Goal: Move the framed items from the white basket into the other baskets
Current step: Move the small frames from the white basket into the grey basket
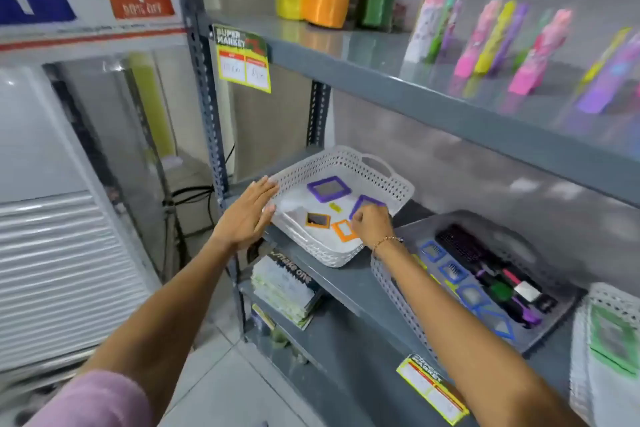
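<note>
- White basket (pixel 367 168): a perforated tray with a handle cut-out, resting on the grey shelf (pixel 349 288) with its near corner hanging past the shelf's front edge. All places below are given relative to this basket.
- Framed items inside it: a large purple frame (pixel 328 188) toward the back; a second purple frame (pixel 363 204) at the right side, tilted up off the floor; a small orange frame with a dark centre (pixel 317 220) near the front left; an orange frame with a pale centre (pixel 343 230) at the front, just beside the right hand. A small yellow piece (pixel 335 207) lies in the middle.
- Right hand (pixel 372 227): inside the basket at its front right, fingers curled shut on the lower edge of the tilted purple frame.
- Left hand (pixel 247 212): open and flat, fingers together, pressed against the outside of the basket's left wall, gripping nothing.
- Governing relation: the held frame lies directly at the right hand, its tilted face slanting up and away from the person; the right hand is the nearer one.
- Grey basket (pixel 391 283): just right of the white basket, already holding a row of blue frames (pixel 452 272) beside dark brushes; judged the likely destination, reached by a short carry to the right.
- A further white basket (pixel 581 340), far right, holds a green frame (pixel 611 343).
</note>
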